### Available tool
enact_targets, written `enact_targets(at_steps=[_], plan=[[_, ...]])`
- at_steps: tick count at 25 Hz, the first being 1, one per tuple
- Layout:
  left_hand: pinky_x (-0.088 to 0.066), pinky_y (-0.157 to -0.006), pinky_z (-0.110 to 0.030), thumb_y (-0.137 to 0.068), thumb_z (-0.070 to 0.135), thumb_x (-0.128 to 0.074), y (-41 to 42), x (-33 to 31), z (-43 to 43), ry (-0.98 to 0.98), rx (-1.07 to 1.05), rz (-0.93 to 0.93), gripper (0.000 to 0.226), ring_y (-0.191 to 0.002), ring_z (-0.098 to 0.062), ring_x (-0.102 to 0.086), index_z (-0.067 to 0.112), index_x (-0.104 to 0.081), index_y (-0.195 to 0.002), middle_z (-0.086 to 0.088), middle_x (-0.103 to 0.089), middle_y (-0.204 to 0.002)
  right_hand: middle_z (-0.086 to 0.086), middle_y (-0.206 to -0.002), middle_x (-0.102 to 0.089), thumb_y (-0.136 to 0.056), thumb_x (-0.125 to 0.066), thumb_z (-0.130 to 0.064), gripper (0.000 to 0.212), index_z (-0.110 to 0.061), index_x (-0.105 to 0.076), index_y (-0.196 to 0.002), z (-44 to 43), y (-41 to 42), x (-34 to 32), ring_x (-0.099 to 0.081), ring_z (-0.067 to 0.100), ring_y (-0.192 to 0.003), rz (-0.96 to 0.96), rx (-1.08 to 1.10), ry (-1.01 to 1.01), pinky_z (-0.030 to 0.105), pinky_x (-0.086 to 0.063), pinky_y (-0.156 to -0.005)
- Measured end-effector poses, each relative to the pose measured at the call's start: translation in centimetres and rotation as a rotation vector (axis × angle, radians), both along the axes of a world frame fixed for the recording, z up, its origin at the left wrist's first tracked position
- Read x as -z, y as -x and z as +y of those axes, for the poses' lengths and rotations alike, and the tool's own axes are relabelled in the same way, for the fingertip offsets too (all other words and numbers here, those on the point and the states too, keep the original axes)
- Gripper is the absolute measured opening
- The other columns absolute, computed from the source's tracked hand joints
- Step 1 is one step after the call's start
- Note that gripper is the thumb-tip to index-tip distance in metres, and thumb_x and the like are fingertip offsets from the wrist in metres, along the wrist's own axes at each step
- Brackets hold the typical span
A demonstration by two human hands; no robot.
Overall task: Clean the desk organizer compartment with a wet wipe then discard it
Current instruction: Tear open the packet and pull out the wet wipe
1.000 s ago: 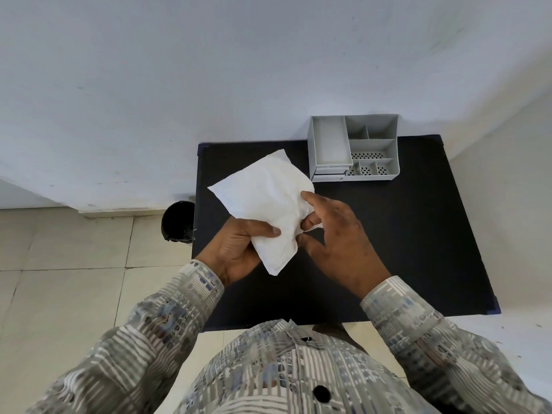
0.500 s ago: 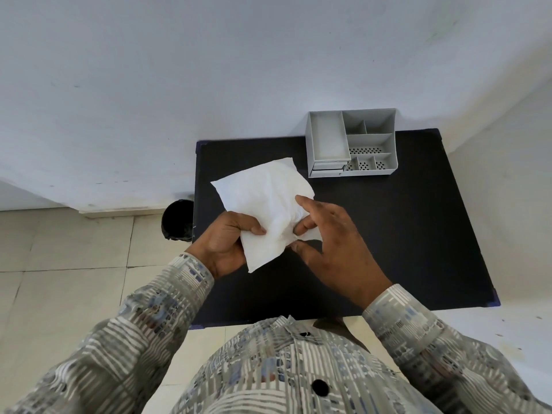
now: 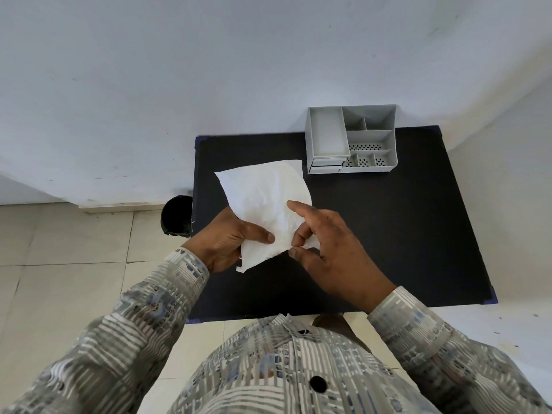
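Here, the state of things, line by line:

Wipe: the white wipe [image 3: 263,201] is spread almost flat in the air over the near-left part of the black desk [image 3: 403,234], its long axis running from the near corner up and away toward the far left.

Left hand: the left hand [image 3: 230,240] grasps the wipe's near-left edge, thumb pressed on top, the other fingers hidden beneath.

Right hand: the right hand [image 3: 331,249] pinches the near-right edge between thumb and a bent finger, while the index finger lies stretched across the sheet.

Organizer: the grey organizer [image 3: 351,140] stands at the desk's far edge against the wall, untouched, its compartments open upward and seemingly empty; the long tray sits on its left side, the small perforated cells on its right.

Key relation: the organizer lies ahead and to the right of the wipe, well apart from both hands; the right hand is the nearer one.

Bin: a dark round bin [image 3: 176,216] sits on the floor just beside the desk's left edge, nearer the left hand.

Stage: likely preparing the wipe; no wiping has begun.

Next need: probably bunch the sheet into one hand, then reach forward-right into a compartment.
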State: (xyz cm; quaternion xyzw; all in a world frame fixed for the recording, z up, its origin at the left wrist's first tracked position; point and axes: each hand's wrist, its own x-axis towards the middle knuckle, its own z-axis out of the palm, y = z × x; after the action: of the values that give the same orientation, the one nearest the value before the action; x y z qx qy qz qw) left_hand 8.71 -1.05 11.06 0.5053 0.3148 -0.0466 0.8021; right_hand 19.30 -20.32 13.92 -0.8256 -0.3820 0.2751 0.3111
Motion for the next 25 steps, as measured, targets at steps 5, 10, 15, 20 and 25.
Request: enact_targets(at_steps=[5, 10, 15, 20, 25], plan=[[-0.067, -0.074, -0.039, -0.078, -0.027, -0.069, -0.6, 0.3, -0.8, -0.048, -0.015, 0.001, 0.064, -0.096, -0.024, -0.080, 0.019, -0.067, -0.123, -0.002, -0.082, -0.102, -0.028, -0.094, -0.060, -0.097, -0.069, -0.020, 0.069, -0.042, -0.038, -0.154, -0.4, 0.1, -0.5, -0.035, -0.003, -0.128, -0.011, -0.049, -0.012, 0.003, -0.020, -0.098], [-0.068, -0.083, -0.047, -0.078, -0.024, -0.072, -1.4, 0.9, -1.7, -0.074, -0.049, 0.042, 0.066, -0.110, -0.034, -0.074, 0.015, -0.064, -0.130, -0.011, -0.077, -0.116, -0.022, -0.101, -0.063, -0.098, -0.068, -0.016, 0.061, -0.039, -0.044, -0.150, -0.7, 0.1, -0.3, -0.037, -0.002, -0.130, -0.002, -0.058, -0.004, -0.001, -0.021, -0.096], [-0.065, -0.089, -0.055, -0.079, -0.020, -0.076, -1.1, 1.5, -1.8, 0.007, -0.092, 0.023, 0.073, -0.120, -0.041, -0.071, 0.013, -0.059, -0.142, -0.018, -0.073, -0.130, -0.023, -0.104, -0.057, -0.099, -0.066, -0.020, 0.057, -0.043, -0.044, -0.147, -1.5, -0.6, 0.3, -0.051, 0.002, -0.119, 0.107, 0.035, 0.031, 0.017, -0.035, -0.102], [-0.061, -0.099, -0.057, -0.074, -0.020, -0.080, -0.8, 1.7, -2.5, -0.054, -0.034, 0.045, 0.084, -0.128, -0.037, -0.065, 0.018, -0.054, -0.145, -0.015, -0.068, -0.136, -0.020, -0.109, -0.060, -0.098, -0.065, -0.030, 0.063, -0.042, -0.037, -0.153, -1.4, -1.4, 1.3, -0.046, 0.006, -0.126, 0.102, 0.116, 0.067, 0.031, -0.037, -0.110], [-0.057, -0.103, -0.064, -0.062, -0.003, -0.090, -1.0, 2.8, -3.0, -0.176, -0.034, 0.076, 0.086, -0.128, -0.036, -0.066, 0.020, -0.060, -0.139, -0.012, -0.071, -0.134, -0.014, -0.096, -0.069, -0.091, -0.078, -0.030, 0.070, -0.036, -0.042, -0.150, -0.8, -1.5, 2.1, -0.050, 0.009, -0.123, 0.166, 0.168, 0.062, 0.024, -0.034, -0.097]])
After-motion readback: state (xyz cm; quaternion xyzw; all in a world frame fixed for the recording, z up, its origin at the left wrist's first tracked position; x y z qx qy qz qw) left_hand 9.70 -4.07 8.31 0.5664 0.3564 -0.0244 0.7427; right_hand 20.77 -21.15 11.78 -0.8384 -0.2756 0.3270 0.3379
